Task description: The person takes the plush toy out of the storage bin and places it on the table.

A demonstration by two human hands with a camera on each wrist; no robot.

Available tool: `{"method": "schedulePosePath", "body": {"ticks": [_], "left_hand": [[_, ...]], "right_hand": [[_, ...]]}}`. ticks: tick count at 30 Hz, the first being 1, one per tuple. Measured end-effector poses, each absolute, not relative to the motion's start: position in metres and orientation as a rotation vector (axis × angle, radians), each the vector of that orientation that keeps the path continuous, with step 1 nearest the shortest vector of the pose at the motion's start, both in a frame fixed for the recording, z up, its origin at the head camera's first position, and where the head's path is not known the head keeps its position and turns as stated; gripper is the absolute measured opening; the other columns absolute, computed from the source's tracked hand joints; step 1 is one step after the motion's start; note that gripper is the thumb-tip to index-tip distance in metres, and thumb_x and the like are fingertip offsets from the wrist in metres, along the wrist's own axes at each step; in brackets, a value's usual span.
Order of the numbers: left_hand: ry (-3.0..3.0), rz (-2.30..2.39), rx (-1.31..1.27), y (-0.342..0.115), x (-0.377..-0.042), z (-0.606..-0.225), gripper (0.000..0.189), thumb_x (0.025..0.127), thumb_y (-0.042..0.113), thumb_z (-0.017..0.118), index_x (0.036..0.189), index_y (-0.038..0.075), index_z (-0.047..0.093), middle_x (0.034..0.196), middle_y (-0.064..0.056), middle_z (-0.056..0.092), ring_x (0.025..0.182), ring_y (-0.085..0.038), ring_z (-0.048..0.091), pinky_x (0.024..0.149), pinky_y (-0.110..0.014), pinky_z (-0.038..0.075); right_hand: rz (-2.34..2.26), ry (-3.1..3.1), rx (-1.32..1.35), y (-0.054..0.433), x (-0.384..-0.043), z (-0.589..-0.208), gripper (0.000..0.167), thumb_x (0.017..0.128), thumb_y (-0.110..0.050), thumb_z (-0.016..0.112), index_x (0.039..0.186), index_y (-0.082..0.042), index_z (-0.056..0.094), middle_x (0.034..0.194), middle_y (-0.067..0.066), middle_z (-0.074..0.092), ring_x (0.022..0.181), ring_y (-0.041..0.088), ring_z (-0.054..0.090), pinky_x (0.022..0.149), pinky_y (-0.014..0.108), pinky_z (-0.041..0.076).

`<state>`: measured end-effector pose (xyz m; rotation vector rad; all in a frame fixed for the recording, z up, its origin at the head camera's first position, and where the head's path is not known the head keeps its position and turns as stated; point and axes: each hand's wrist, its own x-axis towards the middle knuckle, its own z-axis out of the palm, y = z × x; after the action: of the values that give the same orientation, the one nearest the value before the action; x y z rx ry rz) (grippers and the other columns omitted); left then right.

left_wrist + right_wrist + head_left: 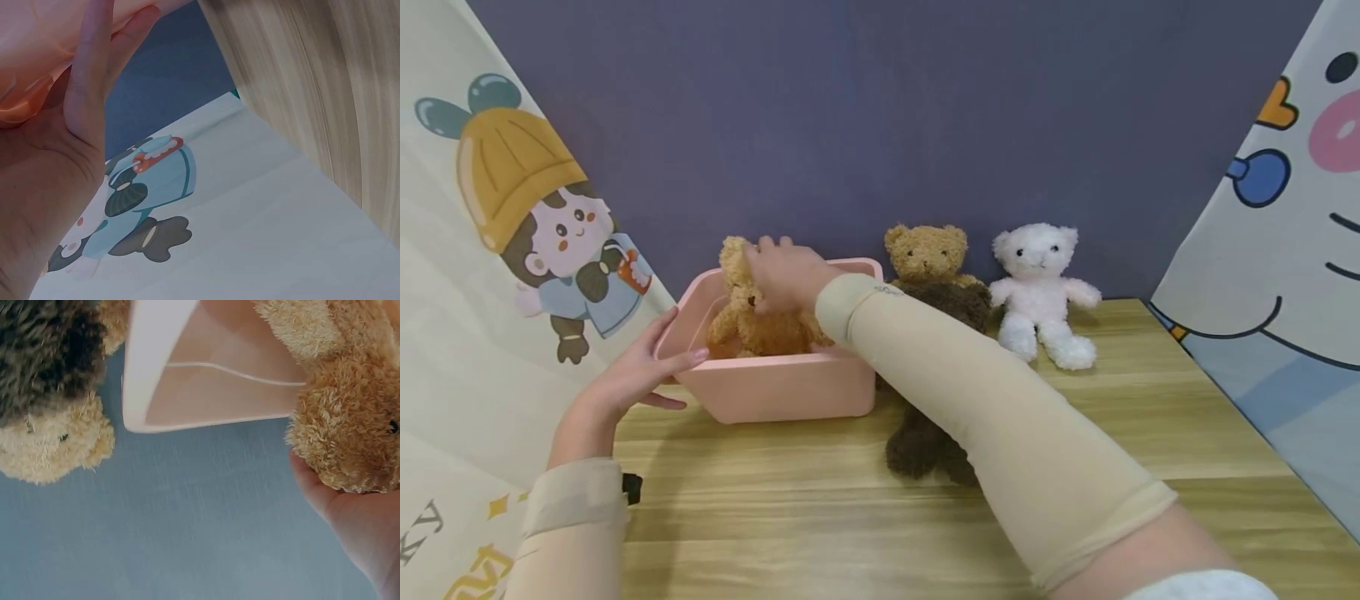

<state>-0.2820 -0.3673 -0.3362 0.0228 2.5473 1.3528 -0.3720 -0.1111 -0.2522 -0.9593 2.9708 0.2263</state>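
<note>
A pink plastic bin stands on the wooden table, with a golden-brown teddy bear inside it. The bear's head rises above the rim. My right hand grips that head from the side; in the right wrist view, fingers reach around the bear's fur. At the bin's left end, my left hand holds the rim, its thumb over the edge and other fingers against the outer wall. The left wrist view shows this hand against the pink plastic. Part of the bear is hidden by the front wall.
Right of the bin, a light-brown teddy bear sits against the dark backdrop, with a dark brown plush in front, partly behind my right forearm. A white teddy bear sits farther right. Printed cloths flank the table.
</note>
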Motion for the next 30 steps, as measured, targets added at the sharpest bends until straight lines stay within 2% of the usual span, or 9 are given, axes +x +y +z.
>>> {"method": "schedulePosePath", "body": {"ticks": [10,15,20,25,30], "left_hand": [[2.565,1.320,-0.003,-0.365,-0.281,-0.334,0.110,0.104,0.051,0.065,0.168,0.036,-0.024,0.176,-0.031,-0.010,0.141,-0.065,0.046,0.082,-0.057,0.069],[2.549,1.327,-0.002,-0.365,-0.279,-0.335,0.110,0.104,0.049,0.065,0.167,0.035,-0.024,0.176,-0.032,-0.007,0.143,-0.064,0.043,0.082,-0.056,0.069],[2.550,1.325,-0.008,-0.366,-0.277,-0.336,0.109,0.104,0.049,0.064,0.167,0.035,-0.024,0.176,-0.031,-0.012,0.144,-0.064,0.041,0.082,-0.056,0.069],[2.548,1.319,-0.008,-0.365,-0.277,-0.335,0.108,0.105,0.049,0.063,0.167,0.035,-0.024,0.175,-0.032,-0.014,0.142,-0.064,0.044,0.081,-0.055,0.069],[2.544,1.317,-0.005,-0.363,-0.278,-0.334,0.108,0.105,0.049,0.063,0.167,0.035,-0.025,0.174,-0.034,-0.012,0.143,-0.065,0.041,0.081,-0.054,0.069]], "right_hand": [[0.238,2.982,-1.034,-0.100,-0.366,-0.233,0.105,0.097,-0.064,0.065,0.173,-0.017,0.010,0.169,0.007,0.035,0.151,0.028,0.041,0.120,0.041,0.051],[0.222,2.991,-1.009,-0.091,-0.362,-0.219,0.105,0.098,-0.064,0.065,0.173,-0.017,0.009,0.171,0.007,0.032,0.154,0.029,0.037,0.120,0.040,0.052],[0.144,3.028,-0.981,-0.079,-0.353,-0.204,0.105,0.097,-0.066,0.064,0.173,-0.020,0.008,0.172,0.004,0.030,0.156,0.028,0.034,0.118,0.039,0.053],[0.049,3.077,-0.987,-0.063,-0.342,-0.191,0.107,0.097,-0.067,0.064,0.174,-0.023,0.003,0.175,0.002,0.025,0.160,0.028,0.030,0.122,0.037,0.050],[-0.114,3.125,-0.972,-0.042,-0.333,-0.180,0.109,0.096,-0.067,0.064,0.174,-0.026,0.000,0.176,0.000,0.021,0.158,0.024,0.034,0.123,0.037,0.049]]}}
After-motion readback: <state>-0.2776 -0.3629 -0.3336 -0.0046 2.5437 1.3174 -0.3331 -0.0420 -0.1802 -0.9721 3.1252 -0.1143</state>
